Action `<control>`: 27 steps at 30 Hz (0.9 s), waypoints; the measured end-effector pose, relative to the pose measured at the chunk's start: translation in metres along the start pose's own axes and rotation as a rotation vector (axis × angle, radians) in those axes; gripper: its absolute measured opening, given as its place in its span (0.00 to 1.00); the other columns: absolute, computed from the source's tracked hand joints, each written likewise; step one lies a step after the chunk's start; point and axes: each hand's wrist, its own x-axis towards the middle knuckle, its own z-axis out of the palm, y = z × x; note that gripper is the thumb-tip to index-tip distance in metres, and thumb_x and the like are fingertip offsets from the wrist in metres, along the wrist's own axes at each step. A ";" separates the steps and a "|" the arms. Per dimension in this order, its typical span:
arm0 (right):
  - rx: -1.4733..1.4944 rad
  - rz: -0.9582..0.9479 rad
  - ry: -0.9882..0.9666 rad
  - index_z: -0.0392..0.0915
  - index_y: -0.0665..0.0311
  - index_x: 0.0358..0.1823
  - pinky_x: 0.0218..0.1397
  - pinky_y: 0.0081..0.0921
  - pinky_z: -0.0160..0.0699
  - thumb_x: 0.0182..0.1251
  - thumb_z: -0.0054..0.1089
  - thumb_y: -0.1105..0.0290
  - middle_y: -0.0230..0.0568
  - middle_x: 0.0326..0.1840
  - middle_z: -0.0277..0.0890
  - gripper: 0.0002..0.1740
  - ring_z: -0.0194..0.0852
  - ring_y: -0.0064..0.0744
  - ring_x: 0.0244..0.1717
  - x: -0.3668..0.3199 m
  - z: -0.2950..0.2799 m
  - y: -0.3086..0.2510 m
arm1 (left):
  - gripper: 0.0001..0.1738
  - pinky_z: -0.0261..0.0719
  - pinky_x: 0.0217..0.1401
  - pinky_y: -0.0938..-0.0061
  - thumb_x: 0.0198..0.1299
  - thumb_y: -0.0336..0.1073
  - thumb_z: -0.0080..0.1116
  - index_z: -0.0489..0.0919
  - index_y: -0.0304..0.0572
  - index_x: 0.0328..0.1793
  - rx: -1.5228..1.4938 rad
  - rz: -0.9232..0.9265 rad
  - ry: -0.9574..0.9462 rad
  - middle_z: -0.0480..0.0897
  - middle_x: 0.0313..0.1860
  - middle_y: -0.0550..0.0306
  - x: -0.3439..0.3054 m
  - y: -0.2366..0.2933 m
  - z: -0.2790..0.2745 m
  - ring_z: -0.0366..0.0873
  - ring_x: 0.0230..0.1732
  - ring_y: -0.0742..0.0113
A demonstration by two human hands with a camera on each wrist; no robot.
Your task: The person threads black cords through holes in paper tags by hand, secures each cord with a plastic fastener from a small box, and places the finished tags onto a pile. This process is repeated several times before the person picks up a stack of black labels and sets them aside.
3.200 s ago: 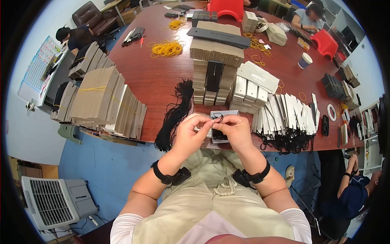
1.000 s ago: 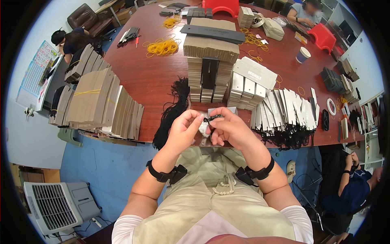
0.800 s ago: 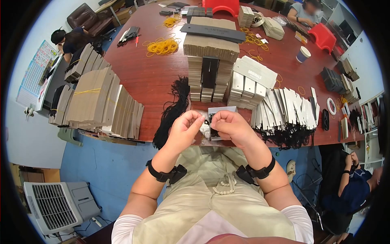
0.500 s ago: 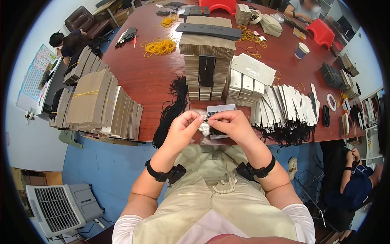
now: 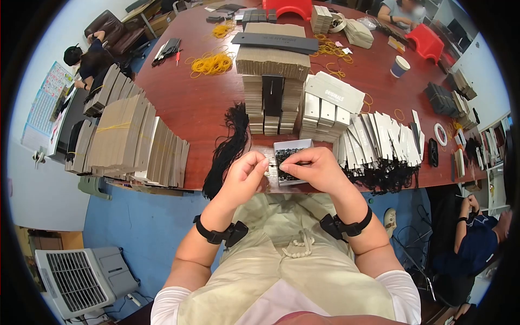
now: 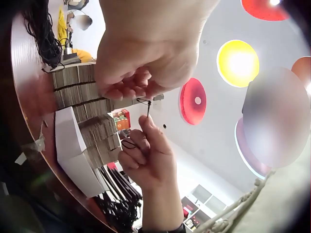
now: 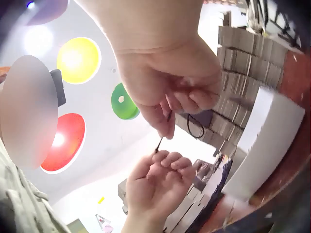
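Fingers of my left hand (image 5: 242,176) pinch one end of a thin black cord (image 6: 148,109), and thumb and fingertip of my right hand (image 5: 315,169) pinch it further along. Between the two hands the cord runs short and straight in the right wrist view. A loop of it hangs by the right hand's curled fingers. Just behind the right fingertips sits a small white box (image 5: 278,144) holding small black pieces. To the left of the hands lies a bundle of black cords (image 5: 227,149).
Tall stacks of grey-brown cards (image 5: 273,59) stand beyond the box, white tags (image 5: 336,91) to their right, and more card stacks (image 5: 116,135) at the left. Yellow rubber bands (image 5: 211,64), a paper cup (image 5: 400,66) and red stools (image 5: 425,43) are farther off. Other people sit around.
The hands have parted a little after being close together, uncovering more of the box. The right hand's fingers, spread a second ago, have closed to a pinch.
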 end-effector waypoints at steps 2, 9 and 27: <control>-0.113 -0.094 -0.008 0.82 0.66 0.32 0.27 0.20 0.68 0.55 0.65 0.70 0.32 0.24 0.76 0.07 0.67 0.19 0.23 -0.002 -0.007 -0.008 | 0.08 0.68 0.32 0.83 0.62 0.30 0.49 0.70 0.38 0.30 0.008 0.172 -0.124 0.71 0.37 0.59 0.004 -0.006 -0.016 0.69 0.34 0.78; -0.616 -0.612 -0.058 0.79 0.63 0.31 0.41 0.34 0.73 0.45 0.63 0.76 0.38 0.32 0.74 0.09 0.72 0.42 0.38 0.010 -0.006 -0.030 | 0.07 0.68 0.35 0.80 0.65 0.34 0.47 0.67 0.40 0.44 -0.434 -0.151 -0.322 0.73 0.39 0.55 0.018 0.004 0.016 0.70 0.33 0.74; -1.113 -0.463 0.849 0.80 0.60 0.42 0.51 0.36 0.66 0.47 0.65 0.70 0.35 0.42 0.78 0.16 0.69 0.41 0.47 0.059 -0.080 0.015 | 0.14 0.46 0.19 0.85 0.68 0.43 0.41 0.67 0.45 0.31 -0.221 -0.439 -0.096 0.59 0.21 0.72 0.010 0.005 -0.005 0.49 0.18 0.83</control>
